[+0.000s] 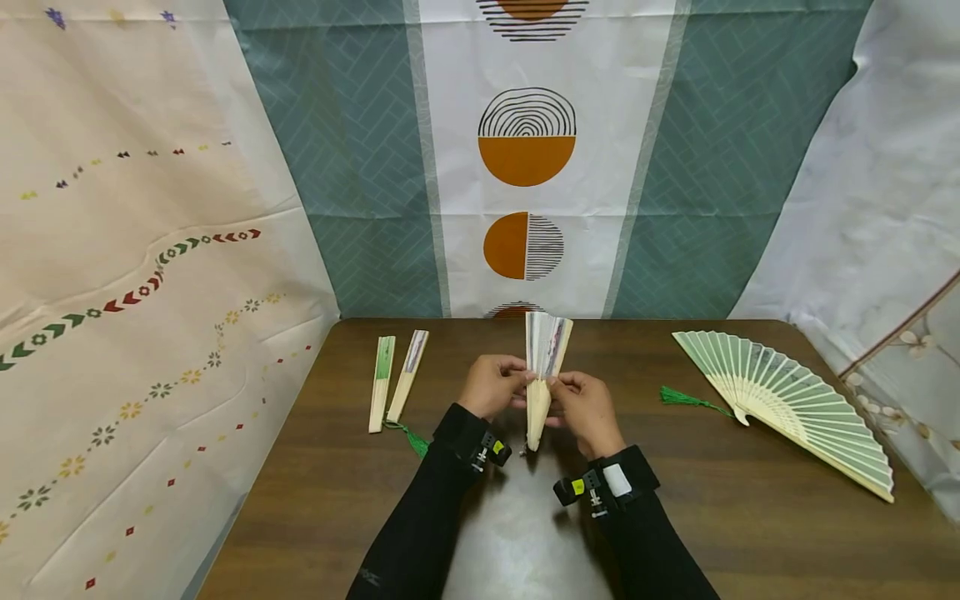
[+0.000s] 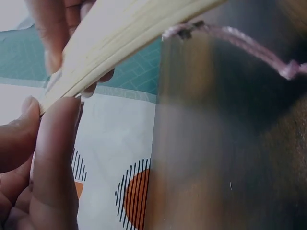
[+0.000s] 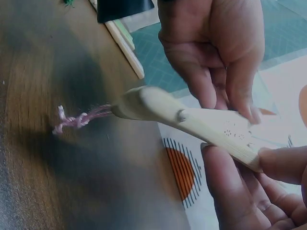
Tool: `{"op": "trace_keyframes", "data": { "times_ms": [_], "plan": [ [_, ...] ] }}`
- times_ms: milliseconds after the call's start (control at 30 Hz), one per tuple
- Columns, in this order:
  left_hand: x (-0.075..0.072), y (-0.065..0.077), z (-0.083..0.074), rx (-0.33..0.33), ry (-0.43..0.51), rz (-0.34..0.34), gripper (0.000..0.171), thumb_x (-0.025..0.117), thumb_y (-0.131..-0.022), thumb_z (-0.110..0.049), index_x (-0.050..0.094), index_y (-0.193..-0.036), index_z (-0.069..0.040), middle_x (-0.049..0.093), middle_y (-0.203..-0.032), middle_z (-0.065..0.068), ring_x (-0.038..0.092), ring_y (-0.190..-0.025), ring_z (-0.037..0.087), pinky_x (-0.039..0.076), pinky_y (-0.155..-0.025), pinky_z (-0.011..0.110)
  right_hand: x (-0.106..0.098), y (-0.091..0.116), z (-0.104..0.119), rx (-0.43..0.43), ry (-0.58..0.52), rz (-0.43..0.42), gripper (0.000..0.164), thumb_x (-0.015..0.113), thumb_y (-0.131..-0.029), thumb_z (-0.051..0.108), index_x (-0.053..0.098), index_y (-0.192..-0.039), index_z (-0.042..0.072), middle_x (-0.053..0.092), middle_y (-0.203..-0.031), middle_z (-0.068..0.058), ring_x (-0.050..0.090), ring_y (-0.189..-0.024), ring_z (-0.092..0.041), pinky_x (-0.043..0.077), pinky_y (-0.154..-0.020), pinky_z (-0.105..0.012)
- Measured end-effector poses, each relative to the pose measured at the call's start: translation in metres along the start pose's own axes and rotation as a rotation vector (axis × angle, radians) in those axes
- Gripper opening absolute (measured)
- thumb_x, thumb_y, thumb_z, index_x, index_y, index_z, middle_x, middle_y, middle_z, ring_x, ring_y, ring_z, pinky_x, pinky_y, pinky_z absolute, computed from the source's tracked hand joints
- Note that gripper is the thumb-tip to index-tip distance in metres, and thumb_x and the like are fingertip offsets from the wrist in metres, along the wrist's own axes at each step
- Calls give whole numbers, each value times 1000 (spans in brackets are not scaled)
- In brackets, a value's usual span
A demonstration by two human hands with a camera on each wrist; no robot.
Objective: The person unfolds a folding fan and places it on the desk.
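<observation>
A partly spread folding fan [image 1: 538,404] stands above the middle of the table, its pale wooden ribs downward and its white patterned leaf upward. At its left edge my left hand [image 1: 495,385] pinches the fan between thumb and fingers. My right hand [image 1: 587,410] pinches the opposite edge the same way. In the right wrist view, small cut-out flowers and a rivet show on the fan's ribs [image 3: 177,115]. From the rivet end hangs a knotted pink cord [image 3: 72,122], also visible in the left wrist view.
Two folded fans lie at the left: one with a green leaf [image 1: 383,358], one with a patterned leaf [image 1: 414,354]. A green tassel [image 1: 417,442] lies near them. At the right lies a spread pale green fan [image 1: 795,400] with its green tassel [image 1: 684,397]. Cloths hang behind the brown table [image 1: 315,517].
</observation>
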State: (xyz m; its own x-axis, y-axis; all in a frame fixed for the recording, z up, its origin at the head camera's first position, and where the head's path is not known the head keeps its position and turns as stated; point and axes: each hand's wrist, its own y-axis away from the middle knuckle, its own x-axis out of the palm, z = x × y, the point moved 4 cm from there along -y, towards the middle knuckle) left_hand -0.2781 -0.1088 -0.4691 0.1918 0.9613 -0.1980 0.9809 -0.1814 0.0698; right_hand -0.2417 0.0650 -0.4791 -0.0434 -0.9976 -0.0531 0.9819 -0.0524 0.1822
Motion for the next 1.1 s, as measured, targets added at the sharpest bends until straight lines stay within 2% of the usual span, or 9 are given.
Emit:
{"op": "trace_keyframes", "data": {
  "times_ms": [167, 367, 633, 767, 900, 1100],
  "plan": [
    [-1, 0, 2, -29, 80, -15, 18, 73, -110, -3, 80, -123, 8, 72, -90, 4, 72, -72, 10, 73, -66, 29, -2, -2, -3, 16, -54, -32, 33, 64, -117, 14, 68, -136, -13, 82, -109, -17, 77, -82, -12, 73, -66, -30],
    [-2, -1, 4, -37, 147, -22, 19, 69, -112, -1, 77, -125, 10, 70, -92, 5, 74, -75, 10, 75, -71, 32, -4, -3, -4, 30, -156, -73, 35, 62, -117, 12, 63, -137, -17, 77, -105, -12, 77, -82, -11, 73, -67, -30],
    [-6, -7, 6, -27, 252, -46, 17, 67, -112, 3, 75, -122, 14, 67, -90, 4, 73, -77, 13, 76, -82, 49, -9, -7, -6, 42, -209, -130, 36, 60, -119, 12, 62, -139, -18, 69, -103, -9, 74, -81, -10, 72, -66, -26],
    [-8, -7, 7, -29, 320, -64, 18, 65, -112, 5, 72, -123, 18, 65, -90, 5, 72, -76, 12, 77, -79, 43, -12, -9, -9, 69, -243, -144, 37, 58, -120, 13, 61, -140, -17, 65, -103, -9, 74, -80, -9, 72, -68, -25],
    [-11, -7, 8, -37, 372, -99, 19, 64, -112, 6, 70, -125, 18, 64, -90, 4, 71, -76, 12, 76, -74, 36, -14, -8, -10, 91, -294, -141, 36, 56, -121, 16, 59, -142, -13, 66, -106, -6, 75, -81, -8, 73, -72, -24],
    [-14, -9, 7, -30, 460, -168, 17, 64, -113, 6, 69, -125, 17, 65, -93, 4, 72, -78, 14, 75, -73, 35, -17, -7, -4, 58, -398, -132, 36, 53, -122, 14, 57, -146, -12, 74, -108, 0, 81, -90, -6, 73, -77, -25]
  ]
}}
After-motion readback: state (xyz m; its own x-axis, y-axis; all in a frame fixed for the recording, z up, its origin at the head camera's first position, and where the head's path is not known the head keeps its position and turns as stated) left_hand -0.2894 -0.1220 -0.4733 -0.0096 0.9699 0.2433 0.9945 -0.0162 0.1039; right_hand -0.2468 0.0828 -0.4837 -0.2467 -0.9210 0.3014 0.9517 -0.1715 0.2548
